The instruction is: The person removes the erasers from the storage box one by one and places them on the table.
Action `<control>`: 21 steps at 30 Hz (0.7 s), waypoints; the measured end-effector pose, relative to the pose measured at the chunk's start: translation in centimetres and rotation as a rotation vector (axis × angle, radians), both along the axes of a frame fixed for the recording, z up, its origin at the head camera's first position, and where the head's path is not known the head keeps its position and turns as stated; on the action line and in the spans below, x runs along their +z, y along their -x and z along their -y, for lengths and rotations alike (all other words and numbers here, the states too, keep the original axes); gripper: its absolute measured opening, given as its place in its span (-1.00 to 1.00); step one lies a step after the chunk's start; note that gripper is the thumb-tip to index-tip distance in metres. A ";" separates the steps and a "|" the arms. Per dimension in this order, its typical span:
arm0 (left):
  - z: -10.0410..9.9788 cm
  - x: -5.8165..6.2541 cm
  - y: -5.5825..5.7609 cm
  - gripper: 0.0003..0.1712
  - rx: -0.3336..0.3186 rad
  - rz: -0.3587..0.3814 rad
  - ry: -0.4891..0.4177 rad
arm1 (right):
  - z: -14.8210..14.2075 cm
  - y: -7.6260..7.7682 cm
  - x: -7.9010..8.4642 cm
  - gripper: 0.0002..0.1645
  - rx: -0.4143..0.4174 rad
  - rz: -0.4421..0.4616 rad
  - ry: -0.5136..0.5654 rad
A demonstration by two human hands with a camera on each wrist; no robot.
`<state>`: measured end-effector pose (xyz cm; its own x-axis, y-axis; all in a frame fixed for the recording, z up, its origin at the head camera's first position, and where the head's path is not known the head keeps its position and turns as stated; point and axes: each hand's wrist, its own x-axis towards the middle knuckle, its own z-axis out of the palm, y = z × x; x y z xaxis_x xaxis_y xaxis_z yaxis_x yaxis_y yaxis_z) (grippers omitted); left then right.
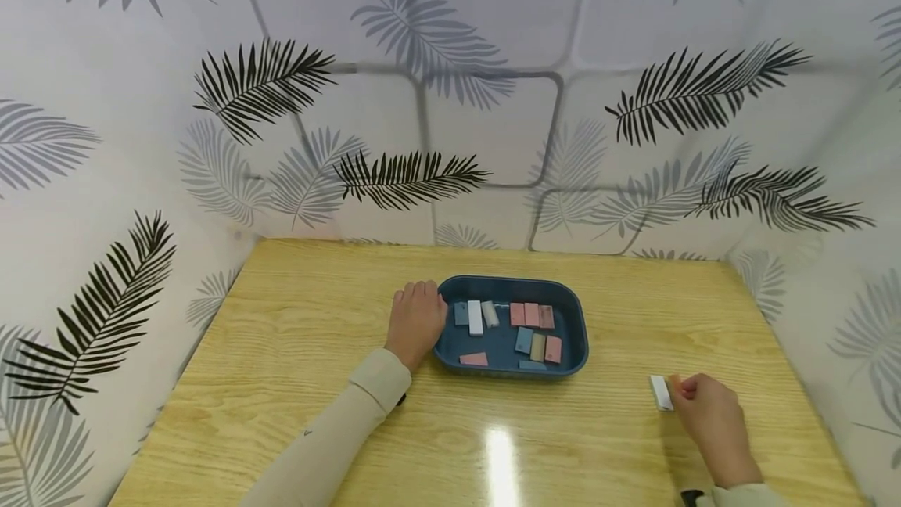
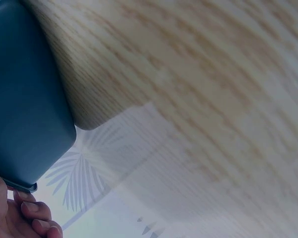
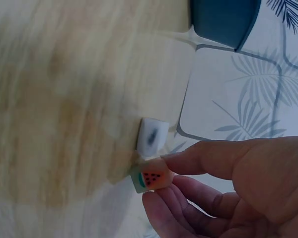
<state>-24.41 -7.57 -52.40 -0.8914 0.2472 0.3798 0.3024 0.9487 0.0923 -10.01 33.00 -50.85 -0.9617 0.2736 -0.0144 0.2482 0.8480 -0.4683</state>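
My left hand point(image 1: 417, 321) grips the left rim of a dark blue tub point(image 1: 508, 372), its fingers curled at the lip in the left wrist view. Low on the right side of the table, my right hand point(image 1: 712, 422) pinches a small eraser point(image 3: 153, 176) between thumb and fingers. A watermelon slice with black seeds is printed on its end. Right beside it stands a white eraser point(image 3: 152, 138) with a dark smudge on its end. Inside the tub lie several small blocks: pink ones point(image 1: 531, 314), a white one point(image 1: 475, 318) and blue ones point(image 1: 524, 339) among them.
The wood-grain table point(image 1: 317, 296) meets a wall point(image 1: 486, 124) covered in leaf-pattern paper at the back and on both sides. A bright light reflection shows on the tabletop in front of the tub.
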 end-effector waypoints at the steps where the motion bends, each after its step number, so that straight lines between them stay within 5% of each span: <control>1: 0.0 0.0 0.0 -0.77 -0.004 -0.008 -0.001 | 0.1 0.0 0.0 -0.65 0.002 0.003 -0.001; 10: 0.1 0.0 0.1 -0.80 -0.010 -0.070 -0.010 | 0.6 0.2 -0.1 -0.75 0.027 0.006 -0.024; 21: 0.0 0.0 -0.2 -0.78 -0.017 -0.045 -0.016 | 0.2 -0.1 -0.7 -0.73 0.017 0.003 0.008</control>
